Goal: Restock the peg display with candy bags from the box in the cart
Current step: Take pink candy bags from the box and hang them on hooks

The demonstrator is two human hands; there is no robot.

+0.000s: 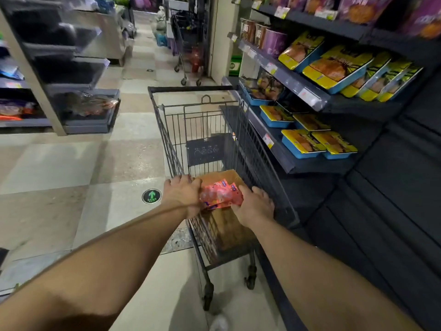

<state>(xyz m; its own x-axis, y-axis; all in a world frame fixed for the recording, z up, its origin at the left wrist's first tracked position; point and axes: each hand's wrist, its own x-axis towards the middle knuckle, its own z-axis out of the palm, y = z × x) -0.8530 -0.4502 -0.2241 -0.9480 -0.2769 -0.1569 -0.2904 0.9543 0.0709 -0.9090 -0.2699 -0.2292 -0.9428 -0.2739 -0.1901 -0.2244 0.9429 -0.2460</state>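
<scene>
A dim shop aisle with a pale tiled floor (pixel 71 163) runs ahead, shelves (pixel 298 161) of yellow-and-blue packs on the right. One wire cart (pixel 181 130) stands beside them, one cardboard box (pixel 224 225) inside it. Above the box, the left hand (pixel 182 195) and right hand (pixel 254 206) curl around opposite ends of the red candy bags (pixel 222 195); two blue labels suggest two bags, stacked. No peg display is visible here. The slick film could let the top bag slide off, or an edge might snag on the cart wire during lifting.
</scene>
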